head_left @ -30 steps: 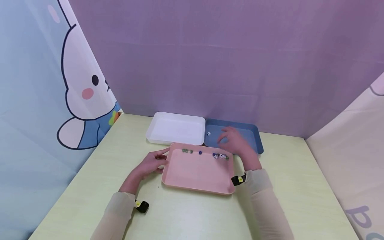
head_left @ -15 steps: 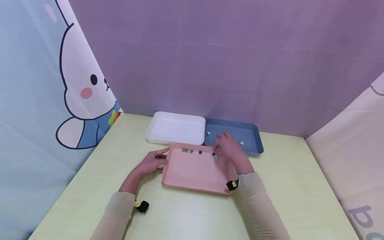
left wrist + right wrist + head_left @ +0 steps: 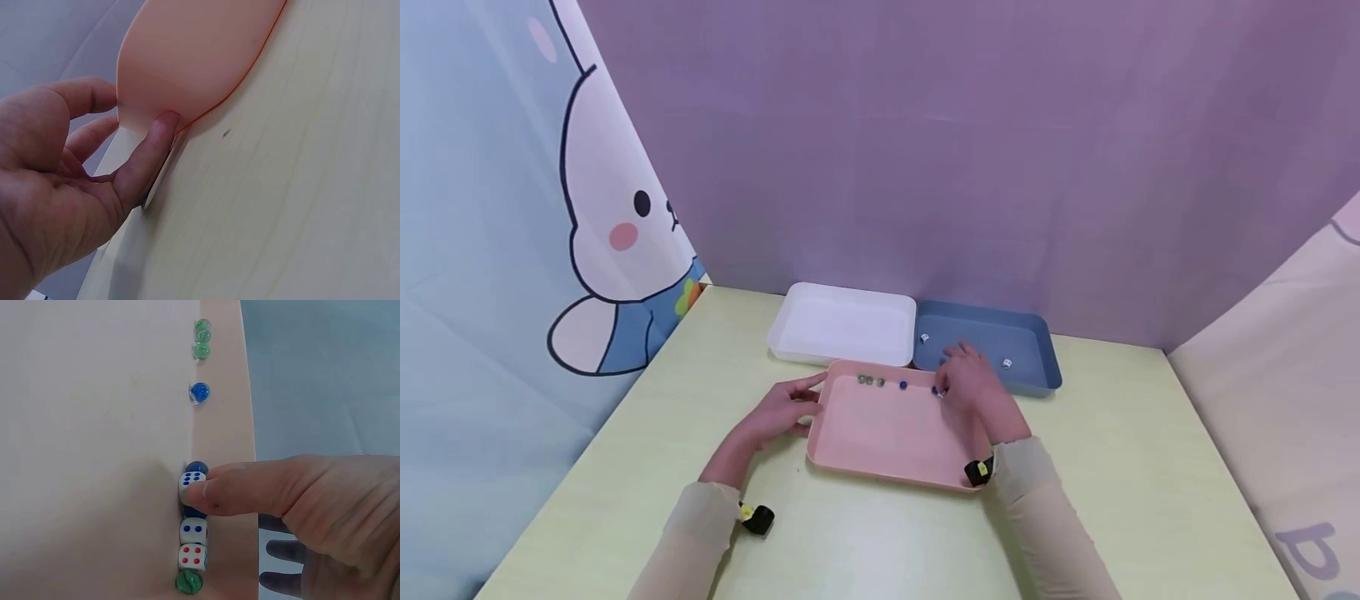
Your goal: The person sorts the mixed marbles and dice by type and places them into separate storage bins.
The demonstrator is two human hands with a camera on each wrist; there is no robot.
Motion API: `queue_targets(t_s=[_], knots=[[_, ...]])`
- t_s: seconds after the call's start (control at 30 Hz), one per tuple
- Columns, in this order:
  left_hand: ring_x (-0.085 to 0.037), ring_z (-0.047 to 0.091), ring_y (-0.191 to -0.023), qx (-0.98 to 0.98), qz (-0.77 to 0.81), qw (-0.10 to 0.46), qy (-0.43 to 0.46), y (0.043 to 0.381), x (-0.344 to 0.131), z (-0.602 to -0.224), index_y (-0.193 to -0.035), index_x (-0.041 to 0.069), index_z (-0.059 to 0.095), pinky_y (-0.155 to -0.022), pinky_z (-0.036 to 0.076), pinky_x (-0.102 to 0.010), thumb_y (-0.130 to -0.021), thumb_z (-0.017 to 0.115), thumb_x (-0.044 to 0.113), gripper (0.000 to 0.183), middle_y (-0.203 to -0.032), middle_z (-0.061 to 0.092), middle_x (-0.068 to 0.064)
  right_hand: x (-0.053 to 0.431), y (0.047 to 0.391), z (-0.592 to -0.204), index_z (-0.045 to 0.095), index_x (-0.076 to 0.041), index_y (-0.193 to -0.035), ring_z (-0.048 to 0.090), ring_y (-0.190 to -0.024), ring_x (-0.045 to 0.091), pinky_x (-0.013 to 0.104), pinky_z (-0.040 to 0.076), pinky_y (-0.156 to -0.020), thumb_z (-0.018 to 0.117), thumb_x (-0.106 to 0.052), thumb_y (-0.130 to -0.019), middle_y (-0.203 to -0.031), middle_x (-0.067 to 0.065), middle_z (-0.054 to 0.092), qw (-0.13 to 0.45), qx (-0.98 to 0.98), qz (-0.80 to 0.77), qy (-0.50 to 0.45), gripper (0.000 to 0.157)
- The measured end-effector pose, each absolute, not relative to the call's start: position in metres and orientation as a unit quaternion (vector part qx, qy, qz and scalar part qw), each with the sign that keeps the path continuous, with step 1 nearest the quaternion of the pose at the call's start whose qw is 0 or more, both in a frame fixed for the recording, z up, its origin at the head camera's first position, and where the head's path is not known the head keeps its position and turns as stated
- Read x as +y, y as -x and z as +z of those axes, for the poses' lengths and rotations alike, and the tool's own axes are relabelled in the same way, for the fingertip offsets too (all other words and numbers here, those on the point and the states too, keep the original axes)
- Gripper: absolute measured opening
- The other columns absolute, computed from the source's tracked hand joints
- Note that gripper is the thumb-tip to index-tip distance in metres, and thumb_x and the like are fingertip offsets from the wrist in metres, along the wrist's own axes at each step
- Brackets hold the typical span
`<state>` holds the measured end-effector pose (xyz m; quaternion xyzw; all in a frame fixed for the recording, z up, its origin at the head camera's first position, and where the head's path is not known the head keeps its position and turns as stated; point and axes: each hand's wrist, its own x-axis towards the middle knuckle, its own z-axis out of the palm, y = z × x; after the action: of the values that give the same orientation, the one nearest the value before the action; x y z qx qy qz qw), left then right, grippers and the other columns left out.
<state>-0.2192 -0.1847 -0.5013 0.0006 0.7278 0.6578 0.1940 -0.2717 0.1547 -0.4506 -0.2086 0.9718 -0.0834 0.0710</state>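
Note:
Against the left end of the pink tray, my left hand rests its fingers on the rim, and its thumb presses the outer wall. My right hand reaches over the tray's far edge. There its thumb touches a white die with blue dots; the index finger is hidden behind the thumb in the right wrist view. A blue marble lies just beyond that die. Two more dice, including a red-dotted die, and a green marble line up below the thumb, with another blue marble partly covered.
Green marbles and a single blue marble lie farther left along the pink tray's far side. Behind stand a white tray and a blue tray side by side. The blue one holds two dice.
A second die has appeared in the blue tray. My right hand has come back from above that tray to the row in the pink tray. The left hand stays put.

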Motion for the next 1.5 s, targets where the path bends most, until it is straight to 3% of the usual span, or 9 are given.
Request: queue_targets(t_s=[0.4,0.63,0.93,1.3,1.5], knots=[[-0.027,0.055,-0.094,0.73,0.657,0.188,0.005,0.222,-0.182,-0.501,-0.144,0.025,0.049,-0.07,0.058,-0.041,-0.087,0.066,0.004,0.063,-0.114,0.054,-0.019,0.158,0.276,-0.453,0.076,-0.022,-0.082,0.017,-0.141,0.044,0.067,0.022,-0.106,0.072,-0.003,-0.081,-0.145,0.018,0.044,0.071,0.971,-0.079,0.215,0.019],[-0.027,0.055,-0.094,0.734,0.653,0.187,0.0,0.222,-0.182,-0.502,-0.145,0.023,0.048,-0.07,0.058,-0.041,-0.088,0.065,0.005,0.063,-0.116,0.053,-0.02,0.161,0.281,-0.451,0.077,-0.021,-0.085,0.023,-0.14,0.043,0.06,0.018,-0.111,0.076,-0.008,-0.081,-0.129,0.013,0.06,0.065,0.964,-0.101,0.239,0.013],[-0.027,0.055,-0.096,0.735,0.651,0.19,0.009,0.222,-0.181,-0.5,-0.146,0.023,0.047,-0.071,0.058,-0.041,-0.087,0.065,0.004,0.064,-0.117,0.052,-0.02,0.175,0.287,-0.449,0.077,-0.023,-0.084,0.02,-0.137,0.05,0.073,0.015,-0.103,0.078,-0.02,-0.079,-0.144,0.022,0.043,0.033,0.958,-0.162,0.234,0.006],[-0.026,0.054,-0.094,0.735,0.653,0.185,-0.004,0.226,-0.18,-0.505,-0.147,0.021,0.044,-0.069,0.058,-0.041,-0.089,0.065,0.005,0.064,-0.116,0.052,-0.021,0.196,0.297,-0.454,0.077,-0.015,-0.089,0.015,-0.139,0.05,0.07,0.014,-0.106,0.08,-0.018,-0.08,-0.148,0.023,0.037,-0.013,0.937,-0.28,0.211,0.01],[-0.026,0.054,-0.094,0.738,0.649,0.184,0.001,0.228,-0.178,-0.508,-0.148,0.02,0.043,-0.069,0.058,-0.041,-0.089,0.065,0.005,0.065,-0.113,0.052,-0.019,0.213,0.306,-0.465,0.076,-0.01,-0.093,0.009,-0.143,0.043,0.068,0.015,-0.107,0.079,-0.018,-0.082,-0.153,0.02,0.03,-0.004,0.912,-0.369,0.182,0.015]])
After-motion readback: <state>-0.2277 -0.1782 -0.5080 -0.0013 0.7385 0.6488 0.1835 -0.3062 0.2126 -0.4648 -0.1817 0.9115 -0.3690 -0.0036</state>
